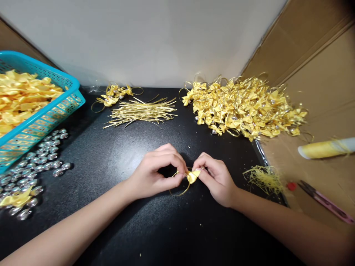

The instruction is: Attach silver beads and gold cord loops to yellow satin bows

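A yellow ribbon bow (pixel 193 177) is held between my two hands, low over the black table. My left hand (pixel 158 171) is closed in a pinch at the bow's left side, where a thin gold cord loop (pixel 181 194) hangs below the fingertips. On the other side, my right hand (pixel 215 177) pinches near the bow's right tip, thumb and index finger together. A short stretch of cord shows between the hands above the bow. The fingertips hide exactly which part each pinch holds.
A blue basket (pixel 62 79) of yellow bows stands left, with silver bells (pixel 41 159) before it. Behind my hands lie gold cord pieces (pixel 141 111) and a few finished bows (pixel 113 94). A big bow heap (pixel 244 107), cord scraps (pixel 264 179) and pink-handled snips (pixel 327 203) are right.
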### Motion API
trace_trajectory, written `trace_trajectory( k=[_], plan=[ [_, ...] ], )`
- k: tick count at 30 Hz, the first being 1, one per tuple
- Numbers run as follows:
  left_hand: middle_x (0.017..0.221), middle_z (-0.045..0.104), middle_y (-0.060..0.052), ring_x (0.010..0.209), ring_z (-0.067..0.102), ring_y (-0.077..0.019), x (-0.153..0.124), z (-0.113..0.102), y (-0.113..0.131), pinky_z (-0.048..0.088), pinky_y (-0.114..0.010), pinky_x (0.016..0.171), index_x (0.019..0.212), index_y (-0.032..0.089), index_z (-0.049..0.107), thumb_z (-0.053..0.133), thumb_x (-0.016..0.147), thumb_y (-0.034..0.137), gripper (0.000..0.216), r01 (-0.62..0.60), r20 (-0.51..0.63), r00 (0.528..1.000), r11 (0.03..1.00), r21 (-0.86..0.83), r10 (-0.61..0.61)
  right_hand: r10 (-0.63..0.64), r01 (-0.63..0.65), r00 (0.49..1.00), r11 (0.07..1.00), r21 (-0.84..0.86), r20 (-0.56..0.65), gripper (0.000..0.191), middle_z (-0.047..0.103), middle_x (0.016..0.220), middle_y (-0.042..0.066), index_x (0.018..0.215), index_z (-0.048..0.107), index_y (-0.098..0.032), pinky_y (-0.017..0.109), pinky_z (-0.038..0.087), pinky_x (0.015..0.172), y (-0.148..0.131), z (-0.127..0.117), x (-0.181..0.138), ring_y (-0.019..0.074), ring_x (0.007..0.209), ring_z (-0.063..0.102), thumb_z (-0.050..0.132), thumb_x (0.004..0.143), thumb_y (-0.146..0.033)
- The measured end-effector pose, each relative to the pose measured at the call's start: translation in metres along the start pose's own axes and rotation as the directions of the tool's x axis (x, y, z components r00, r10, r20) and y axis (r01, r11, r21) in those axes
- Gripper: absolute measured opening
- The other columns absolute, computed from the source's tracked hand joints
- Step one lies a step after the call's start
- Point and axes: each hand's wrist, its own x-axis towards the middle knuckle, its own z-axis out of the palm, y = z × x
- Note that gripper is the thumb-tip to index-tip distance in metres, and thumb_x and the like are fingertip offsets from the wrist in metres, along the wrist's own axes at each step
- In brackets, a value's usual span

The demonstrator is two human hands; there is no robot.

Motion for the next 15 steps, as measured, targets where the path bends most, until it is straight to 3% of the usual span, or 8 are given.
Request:
trace_trajectory(
  k=[15],
  plan=[
    [0.076, 0.073, -0.001, 0.070, 0.065, -0.0119, -0.0016, -0.0005, -0.0019, 0.049, -0.028, 0.074, 0.077, 0.017, 0.062, 0.068, 0.080, 0.009, 0.011, 0.037, 0.005, 0.999, 0.998, -0.053, -0.037, 0.002, -0.002, 1.000, 1.000, 0.007, 0.012, 0.012, 0.046, 0.069, -0.002, 0.082, 0.058, -0.018, 0.025, 0.037, 0.061, 0.0016, -0.0006, -0.0003, 0.0103, 0.064, 0.044, 0.049, 0.091, -0.017]
  ],
)
